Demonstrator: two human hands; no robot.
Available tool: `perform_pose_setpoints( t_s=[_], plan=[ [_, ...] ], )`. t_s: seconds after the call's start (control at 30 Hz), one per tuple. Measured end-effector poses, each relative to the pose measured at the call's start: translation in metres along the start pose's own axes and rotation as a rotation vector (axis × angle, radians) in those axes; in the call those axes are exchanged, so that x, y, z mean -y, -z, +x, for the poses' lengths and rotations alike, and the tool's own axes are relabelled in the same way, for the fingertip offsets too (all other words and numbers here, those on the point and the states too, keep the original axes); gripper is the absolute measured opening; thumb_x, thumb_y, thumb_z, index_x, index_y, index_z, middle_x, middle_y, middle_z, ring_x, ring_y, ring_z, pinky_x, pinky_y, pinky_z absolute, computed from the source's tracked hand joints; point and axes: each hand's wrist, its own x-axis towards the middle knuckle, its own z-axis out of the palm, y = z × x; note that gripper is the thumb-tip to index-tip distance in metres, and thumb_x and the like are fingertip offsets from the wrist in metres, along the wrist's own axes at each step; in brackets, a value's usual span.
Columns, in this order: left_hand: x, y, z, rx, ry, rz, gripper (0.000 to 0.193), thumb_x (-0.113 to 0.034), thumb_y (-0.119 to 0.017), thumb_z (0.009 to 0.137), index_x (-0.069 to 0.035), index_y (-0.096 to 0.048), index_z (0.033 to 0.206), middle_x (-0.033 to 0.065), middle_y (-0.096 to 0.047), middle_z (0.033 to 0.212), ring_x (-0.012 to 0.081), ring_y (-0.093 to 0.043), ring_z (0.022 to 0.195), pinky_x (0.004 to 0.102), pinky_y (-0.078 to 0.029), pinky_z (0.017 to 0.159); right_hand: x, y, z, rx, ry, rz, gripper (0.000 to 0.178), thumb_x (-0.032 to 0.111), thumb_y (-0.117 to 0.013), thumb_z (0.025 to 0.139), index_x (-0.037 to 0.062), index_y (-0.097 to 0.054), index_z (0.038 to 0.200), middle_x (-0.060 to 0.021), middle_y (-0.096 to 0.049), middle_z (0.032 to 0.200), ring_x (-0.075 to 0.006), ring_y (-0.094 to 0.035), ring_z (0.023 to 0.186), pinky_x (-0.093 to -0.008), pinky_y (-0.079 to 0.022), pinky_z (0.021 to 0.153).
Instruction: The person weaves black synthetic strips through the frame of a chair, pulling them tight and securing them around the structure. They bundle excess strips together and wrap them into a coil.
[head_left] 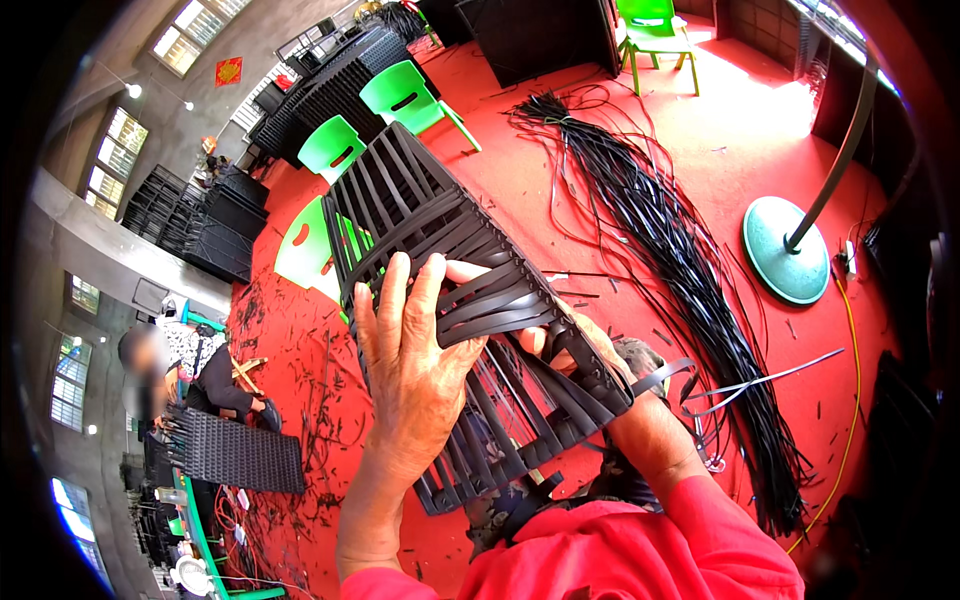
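Observation:
In front of me leans a long black frame (395,160), partly woven with flat black plastic strips (495,305). My left hand (415,375) lies over the weave, its fingers stretched and spread on the strips; its thumb tip is tucked out of sight. My right hand (575,345) is around the frame's right edge, with fingertips showing inside among the strips and the rest hidden. Beside my right wrist, a loose strip end (675,372) curls outward. The frame's lower end rests close to my lap, above camouflage-patterned trousers.
A long bundle of black strips (665,230) lies on the red floor at right, near a round teal stand base (785,250) and a yellow cord (853,340). Green chairs (405,97) stand ahead. At left sits another person (205,355) by a woven black panel (245,455). Strip scraps litter the floor.

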Motion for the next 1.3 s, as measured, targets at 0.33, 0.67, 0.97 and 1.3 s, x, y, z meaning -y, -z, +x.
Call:
perform_pose_setpoints(
  t_s=[0.33,0.67,0.97,1.3],
  plan=[
    [-0.008,-0.007,0.006,0.023,-0.018,0.027,0.03,-0.008,-0.054,0.08,-0.02,-0.064,0.105,0.0112,-0.037,0.134,0.0356,-0.031,0.127,0.0554,-0.022,0.102,0.03,-0.035,0.001,-0.429,-0.116,0.175,0.025,0.013,-0.063,0.081,0.003,-0.059,0.104,-0.0086,-0.058,0.103,-0.0176,-0.053,0.102,-0.0324,-0.04,0.092],
    [-0.009,-0.009,0.011,0.03,-0.095,-0.071,0.031,-0.007,-0.055,0.079,-0.02,-0.064,0.106,0.0113,-0.038,0.133,0.0343,-0.031,0.126,0.0544,-0.022,0.103,0.023,-0.045,-0.005,-0.501,0.107,0.333,0.016,0.012,-0.058,0.084,0.0048,-0.057,0.098,-0.0105,-0.059,0.099,-0.0213,-0.055,0.1,-0.0354,-0.042,0.09],
    [-0.004,0.009,0.003,0.042,0.109,-0.388,0.047,0.0,-0.067,0.066,-0.007,-0.051,0.109,0.0126,-0.056,0.111,0.0297,-0.056,0.096,0.0398,-0.042,0.083,0.051,-0.026,-0.009,-0.507,-0.13,0.291,0.019,0.016,-0.062,0.081,0.0065,-0.056,0.096,-0.0089,-0.059,0.095,-0.02,-0.057,0.094,-0.0335,-0.045,0.084],
    [0.01,0.021,0.007,0.133,0.072,-0.251,0.014,-0.003,-0.06,0.072,-0.004,-0.052,0.084,0.007,-0.054,0.077,0.0249,-0.053,0.076,0.039,-0.039,0.071,0.053,-0.028,-0.004,-0.516,-0.06,0.283,0.02,0.016,-0.064,0.08,0.0054,-0.056,0.096,-0.0057,-0.058,0.091,-0.0172,-0.057,0.086,-0.0371,-0.045,0.085]
  ],
)
